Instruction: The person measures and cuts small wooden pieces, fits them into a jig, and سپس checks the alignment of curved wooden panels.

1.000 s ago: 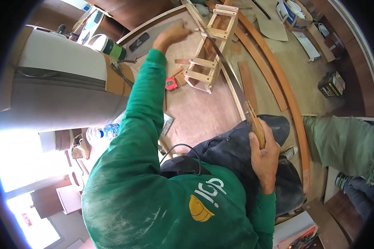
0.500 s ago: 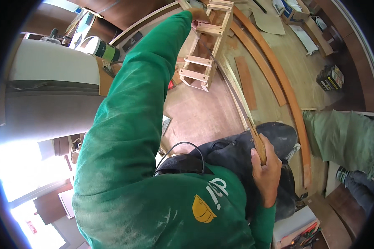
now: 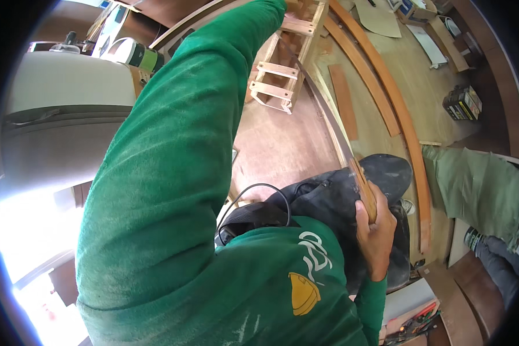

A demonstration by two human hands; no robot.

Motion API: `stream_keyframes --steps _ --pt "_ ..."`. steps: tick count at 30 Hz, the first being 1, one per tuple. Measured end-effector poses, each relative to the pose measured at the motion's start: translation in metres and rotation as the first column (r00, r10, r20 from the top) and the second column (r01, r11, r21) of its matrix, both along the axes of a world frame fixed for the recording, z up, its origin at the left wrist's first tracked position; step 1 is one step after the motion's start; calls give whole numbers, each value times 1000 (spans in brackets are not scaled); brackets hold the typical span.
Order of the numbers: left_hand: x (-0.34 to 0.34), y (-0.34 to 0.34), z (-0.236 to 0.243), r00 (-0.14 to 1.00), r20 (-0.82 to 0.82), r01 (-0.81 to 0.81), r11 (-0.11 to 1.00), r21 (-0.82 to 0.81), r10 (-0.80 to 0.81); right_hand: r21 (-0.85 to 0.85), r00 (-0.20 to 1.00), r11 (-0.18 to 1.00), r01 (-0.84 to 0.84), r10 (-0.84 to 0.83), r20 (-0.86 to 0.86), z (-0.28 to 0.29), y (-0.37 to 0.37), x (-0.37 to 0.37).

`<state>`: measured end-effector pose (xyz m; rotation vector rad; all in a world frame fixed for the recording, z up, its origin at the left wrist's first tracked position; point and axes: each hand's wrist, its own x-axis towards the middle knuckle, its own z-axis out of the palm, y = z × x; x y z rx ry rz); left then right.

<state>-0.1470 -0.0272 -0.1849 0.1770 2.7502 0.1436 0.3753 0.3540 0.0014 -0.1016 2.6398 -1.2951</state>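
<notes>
Head view only.

Right hand (image 3: 376, 233): fingers wrapped tight round the near end of a long thin wood strip (image 3: 327, 118). The strip runs from the hand up and away toward the small ladder-like wood frame (image 3: 282, 69) lying on the floor (image 3: 282, 150).

Left hand: out of sight. The green sleeve (image 3: 190, 132) stretches up to the top edge of the picture, over the far end of the frame, and the hand is cut off there. Cannot tell whether its fingers are open or holding anything.

Changed over the last second: the left arm has pushed further up and forward, so the hand that was visible at the top of the frame is now off the picture. The frame and strip sit nearer and larger in view, so the head has leaned in. The right-hand grip on the strip end is unchanged, same spot by the knee (image 3: 352, 196).

My read: the strip is being kept steady at the near end while the far end is dealt with at the frame, so the work is still at positioning.

Around:
- two long curved wood rails (image 3: 406, 127) on the floor, right of the strip
- short flat board (image 3: 343, 101) between strip and rails
- dark box (image 3: 462, 102) further right
- another person's leg in green trousers (image 3: 473, 184) at the right edge
- black cable (image 3: 254, 193) looping by the lap
</notes>
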Motion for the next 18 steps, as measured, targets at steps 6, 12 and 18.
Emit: stream_keyframes --steps 6,12,18 --pt "0 -1 -6 1000 -22 17 1000 -13 -17 8 997 1000 19 -19 71 -6 18 23" --pt "-1 0 -10 999 -43 24 1000 -20 -25 19 999 1000 15 -15 34 -22 29 39" --pt "-1 -6 -11 998 -59 28 999 -35 -30 -14 1000 1000 13 -13 19 -36 19 31"
